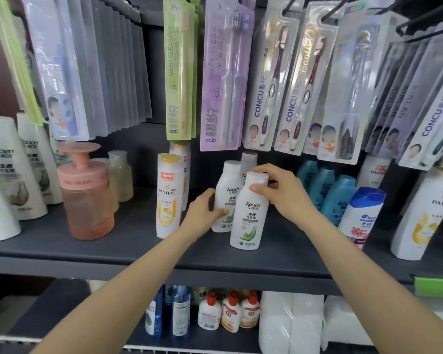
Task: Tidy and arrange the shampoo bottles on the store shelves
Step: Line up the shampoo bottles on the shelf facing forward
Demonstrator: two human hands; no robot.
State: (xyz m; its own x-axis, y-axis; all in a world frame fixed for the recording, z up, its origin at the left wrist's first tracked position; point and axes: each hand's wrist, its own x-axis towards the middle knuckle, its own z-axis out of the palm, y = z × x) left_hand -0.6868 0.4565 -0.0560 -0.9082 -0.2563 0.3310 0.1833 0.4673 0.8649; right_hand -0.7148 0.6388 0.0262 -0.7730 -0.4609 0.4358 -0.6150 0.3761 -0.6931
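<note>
- While both arms reach over the dark shelf (pixel 92 247), the right hand (pixel 279 186) grasps the cap of the front white Raclen bottle (pixel 248 215), which stands tilted near the shelf's edge.
- Left hand (pixel 205 213) curls round the second Raclen bottle (pixel 228 192) just behind it.
- A Pantene bottle (pixel 168 198) stands upright just left.

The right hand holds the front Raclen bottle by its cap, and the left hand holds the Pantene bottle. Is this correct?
Not quite. In the head view the left hand holds the second Raclen bottle, not the Pantene bottle. The right hand does hold the front Raclen bottle by its cap.
</note>
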